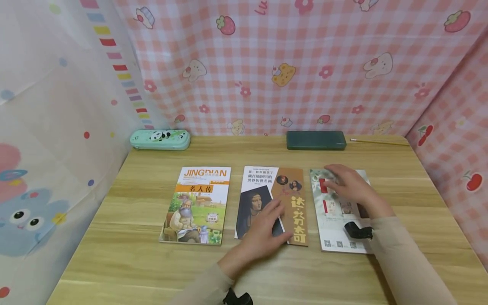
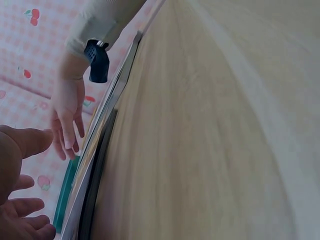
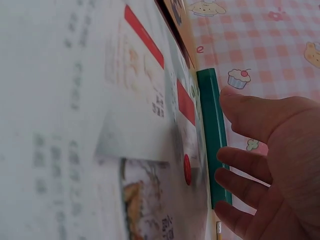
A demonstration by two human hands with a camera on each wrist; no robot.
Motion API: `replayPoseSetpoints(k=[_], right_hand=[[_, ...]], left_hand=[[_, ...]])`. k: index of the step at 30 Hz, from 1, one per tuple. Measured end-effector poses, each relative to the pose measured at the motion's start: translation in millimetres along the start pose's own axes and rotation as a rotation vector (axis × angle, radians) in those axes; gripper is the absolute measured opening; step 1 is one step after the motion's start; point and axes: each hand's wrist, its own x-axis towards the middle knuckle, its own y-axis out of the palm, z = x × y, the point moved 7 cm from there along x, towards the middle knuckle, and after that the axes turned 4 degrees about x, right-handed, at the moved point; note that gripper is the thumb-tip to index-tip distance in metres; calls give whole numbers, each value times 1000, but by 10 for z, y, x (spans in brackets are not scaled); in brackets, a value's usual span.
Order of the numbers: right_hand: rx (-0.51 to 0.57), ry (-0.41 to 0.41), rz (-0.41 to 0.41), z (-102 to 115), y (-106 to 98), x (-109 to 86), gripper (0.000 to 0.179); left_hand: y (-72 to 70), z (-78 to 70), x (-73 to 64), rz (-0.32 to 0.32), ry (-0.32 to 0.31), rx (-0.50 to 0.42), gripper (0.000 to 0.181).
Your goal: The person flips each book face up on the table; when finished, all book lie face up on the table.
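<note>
Three books lie flat in a row on the wooden table. My left hand [image 1: 261, 228] is over the lower part of the middle book [image 1: 297, 182], which has a portrait on its dark and brown cover. Its fingers are spread and loosely bent, with nothing gripped. Above the right book [image 1: 331, 237], a pale one with red patches and small square codes, my right hand [image 1: 348, 184] reaches with relaxed fingers. In the right wrist view the right hand [image 3: 270, 160] appears apart from the cover. The left book [image 1: 194, 207] shows a bearded seated figure; neither hand is near it.
At the back of the table [image 1: 126, 262] stand a mint pencil case [image 1: 160, 140] with pandas and a dark green case [image 1: 316, 140]. A pencil [image 1: 377, 142] lies to their right. Patterned cloth [image 1: 259, 97] hangs behind the table and at its sides.
</note>
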Motion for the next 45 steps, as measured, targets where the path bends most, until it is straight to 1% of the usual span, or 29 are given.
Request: replayPoseSetpoints(k=[6, 9, 15, 19, 23, 28, 31, 34, 36, 39, 45], right_hand=[[-11, -36, -30, -50, -81, -40, 50], [-9, -9, -27, -126, -107, -65, 51], [-1, 37, -29, -232, -188, -127, 54], [1, 50, -33, -275, -234, -151, 56], [4, 95, -34, -357, -267, -183, 59], [25, 174, -22, -485, -277, -231, 62], [35, 184, -22, -537, -280, -248, 62], [31, 178, -31, -577, -290, -259, 63], [32, 183, -37, -606, -299, -266, 63], [29, 206, -36, -644, -311, -282, 65], [24, 254, -16, -716, -314, -323, 72]], left_hand=[[115, -83, 54, 19, 36, 7, 73], [161, -120, 70, 30, 45, 3, 72], [249, -197, 110, 65, 27, -10, 73], [316, -278, 157, 93, 14, -3, 75], [416, -362, 188, 124, 13, 9, 76], [552, -467, 208, 150, 52, 21, 78], [624, -526, 215, 161, 88, 29, 76], [687, -567, 218, 177, 103, 38, 73], [721, -579, 215, 190, 91, 52, 71], [765, -585, 220, 209, 63, 43, 71], [823, -604, 248, 219, 29, 58, 70]])
